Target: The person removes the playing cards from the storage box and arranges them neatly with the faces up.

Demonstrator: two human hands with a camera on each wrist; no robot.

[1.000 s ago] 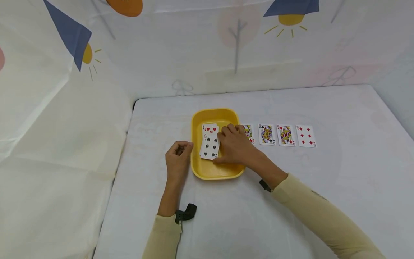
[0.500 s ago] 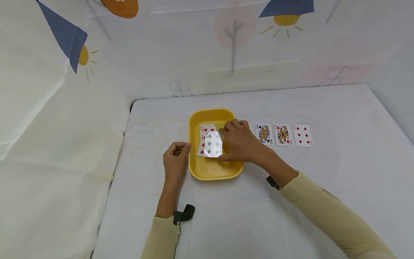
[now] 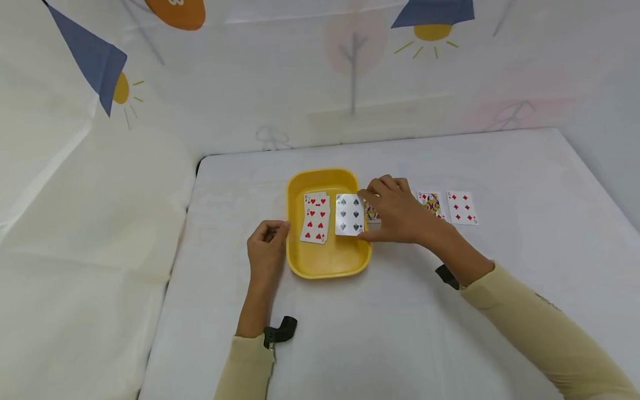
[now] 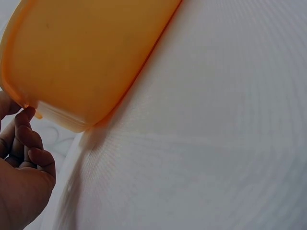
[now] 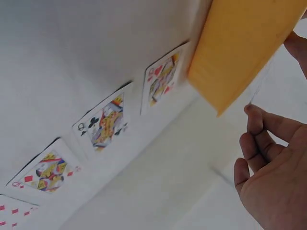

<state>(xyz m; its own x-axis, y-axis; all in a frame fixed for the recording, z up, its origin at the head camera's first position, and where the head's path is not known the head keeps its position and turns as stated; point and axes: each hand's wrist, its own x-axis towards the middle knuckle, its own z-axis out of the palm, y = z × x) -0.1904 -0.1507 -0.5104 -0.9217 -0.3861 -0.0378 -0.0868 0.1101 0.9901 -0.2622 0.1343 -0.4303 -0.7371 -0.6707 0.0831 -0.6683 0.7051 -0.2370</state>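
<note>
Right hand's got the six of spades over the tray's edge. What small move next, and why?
I'd probably carry the six of spades rightward, clear of the yellow tray: the right hand pinches it by its edge above the tray, and the six of diamonds, matching in rank, lies face up on the table to that side.

Right hand (image 3: 395, 210) pinches the six of spades (image 3: 348, 215) above the yellow tray (image 3: 327, 262); left hand (image 3: 267, 247) touches its left side, heart cards (image 3: 315, 219) lie inside, six of diamonds (image 3: 462, 208) out right!
</note>
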